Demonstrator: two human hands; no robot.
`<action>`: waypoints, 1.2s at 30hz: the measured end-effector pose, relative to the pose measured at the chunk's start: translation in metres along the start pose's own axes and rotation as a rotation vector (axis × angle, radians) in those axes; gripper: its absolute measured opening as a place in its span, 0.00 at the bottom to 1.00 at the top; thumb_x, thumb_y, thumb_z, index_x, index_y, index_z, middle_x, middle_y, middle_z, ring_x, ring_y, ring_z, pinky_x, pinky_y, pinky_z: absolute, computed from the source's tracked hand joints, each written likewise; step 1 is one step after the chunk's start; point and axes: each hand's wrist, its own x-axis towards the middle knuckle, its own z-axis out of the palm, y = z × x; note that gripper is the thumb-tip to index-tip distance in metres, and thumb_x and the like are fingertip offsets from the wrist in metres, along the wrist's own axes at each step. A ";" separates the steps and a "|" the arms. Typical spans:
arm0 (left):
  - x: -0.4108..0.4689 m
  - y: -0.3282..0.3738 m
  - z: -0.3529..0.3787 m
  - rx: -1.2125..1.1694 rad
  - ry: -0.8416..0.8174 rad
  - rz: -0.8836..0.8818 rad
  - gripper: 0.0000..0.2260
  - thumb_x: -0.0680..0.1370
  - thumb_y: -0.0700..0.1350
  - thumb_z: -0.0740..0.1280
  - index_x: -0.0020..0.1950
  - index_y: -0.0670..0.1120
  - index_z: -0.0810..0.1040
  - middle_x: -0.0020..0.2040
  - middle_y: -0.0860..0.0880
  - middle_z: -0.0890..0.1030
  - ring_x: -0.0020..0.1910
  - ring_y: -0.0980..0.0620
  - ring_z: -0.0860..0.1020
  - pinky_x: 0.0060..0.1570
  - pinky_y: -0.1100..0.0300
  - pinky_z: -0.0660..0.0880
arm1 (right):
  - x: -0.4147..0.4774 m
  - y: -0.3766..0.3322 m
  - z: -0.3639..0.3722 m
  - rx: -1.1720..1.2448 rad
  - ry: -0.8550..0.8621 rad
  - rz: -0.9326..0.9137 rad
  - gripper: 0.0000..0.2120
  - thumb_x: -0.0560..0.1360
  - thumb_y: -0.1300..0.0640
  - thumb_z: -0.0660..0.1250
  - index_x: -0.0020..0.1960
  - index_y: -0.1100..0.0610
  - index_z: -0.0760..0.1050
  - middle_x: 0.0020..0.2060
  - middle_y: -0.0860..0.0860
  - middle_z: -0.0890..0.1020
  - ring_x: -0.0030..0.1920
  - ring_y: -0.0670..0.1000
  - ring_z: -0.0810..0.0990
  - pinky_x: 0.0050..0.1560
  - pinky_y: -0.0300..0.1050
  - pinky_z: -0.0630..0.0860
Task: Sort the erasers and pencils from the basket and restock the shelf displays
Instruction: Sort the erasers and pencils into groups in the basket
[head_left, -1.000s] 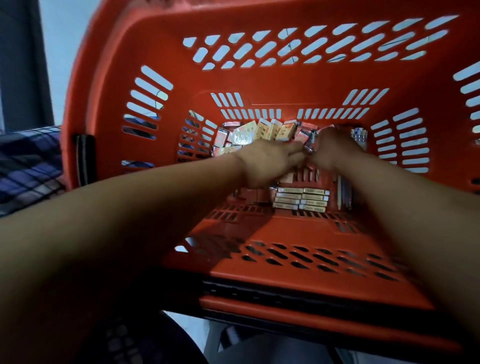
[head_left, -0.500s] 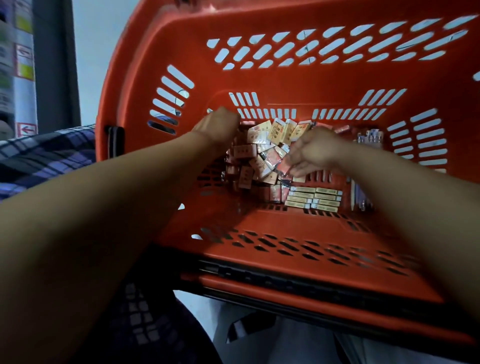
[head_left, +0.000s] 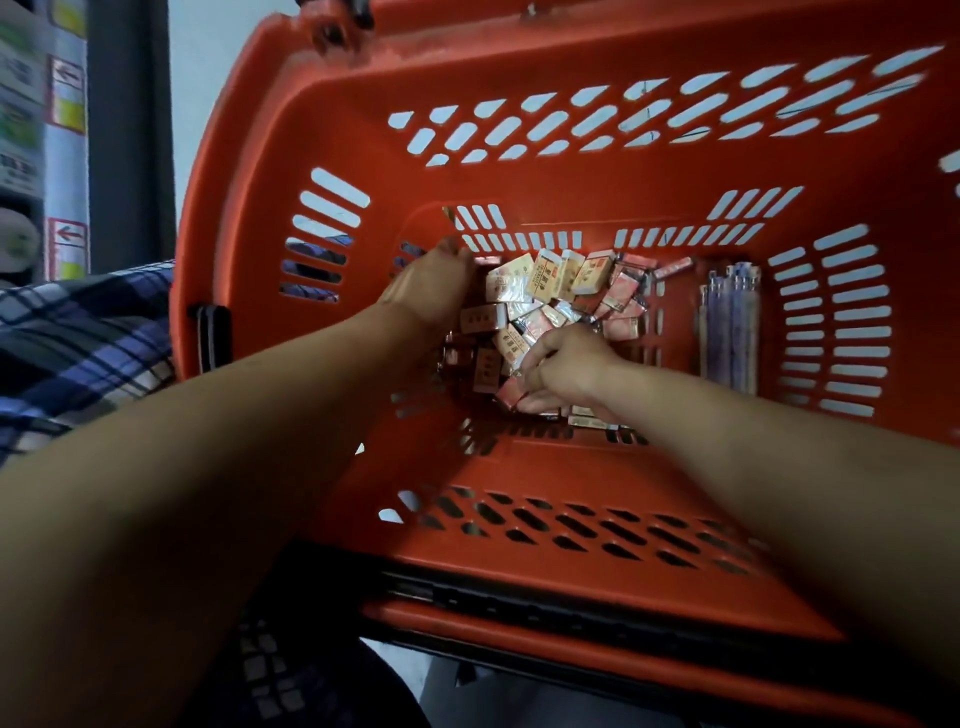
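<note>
An orange basket (head_left: 519, 171) is sitting tilted in front of the person, its open top facing the camera, and both bare forearms are reaching down into it. A loose heap of small wrapped erasers (head_left: 561, 280), cream and pink, is lying on the basket floor against the far wall. A bundle of pencils (head_left: 730, 322) is lying lengthwise on the floor near the right wall, apart from the heap.

The left hand (head_left: 431, 293) is resting at the heap's left edge, in the far left corner, with its back turned to the camera. Its fingers are hiding behind the knuckles, so I cannot tell whether they are gripping anything.

The right hand (head_left: 563, 366) is working at the near edge of the heap with its fingers curled. It seems to be pinching a pink eraser (head_left: 510, 391) between thumb and fingertips, though motion blur is softening the detail. A few flat cream packs (head_left: 584, 415) are peeking out just beneath this wrist.

A blue plaid cloth (head_left: 78, 338) is showing to the left of the basket, and blurred shelf labels (head_left: 65, 93) are standing beyond it.
</note>
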 end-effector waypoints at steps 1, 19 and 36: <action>-0.003 0.000 0.001 -0.048 -0.042 -0.036 0.15 0.84 0.38 0.58 0.70 0.36 0.71 0.64 0.37 0.75 0.53 0.52 0.83 0.46 0.63 0.78 | 0.000 -0.001 0.006 -0.012 -0.001 0.001 0.08 0.76 0.72 0.68 0.46 0.61 0.77 0.45 0.62 0.83 0.40 0.59 0.87 0.34 0.43 0.84; -0.050 -0.044 0.037 0.195 -0.532 -0.001 0.19 0.77 0.50 0.74 0.66 0.47 0.77 0.64 0.47 0.80 0.63 0.43 0.78 0.60 0.52 0.73 | 0.037 -0.002 0.077 -0.557 -0.020 -0.125 0.05 0.71 0.66 0.75 0.46 0.61 0.85 0.43 0.57 0.86 0.46 0.59 0.85 0.51 0.53 0.84; -0.048 -0.086 0.074 -0.373 -0.221 -0.321 0.10 0.74 0.46 0.75 0.50 0.42 0.82 0.45 0.44 0.82 0.42 0.48 0.80 0.39 0.58 0.72 | 0.038 -0.006 0.085 -0.701 0.129 -0.354 0.12 0.77 0.52 0.71 0.51 0.62 0.78 0.37 0.60 0.82 0.39 0.63 0.83 0.44 0.57 0.82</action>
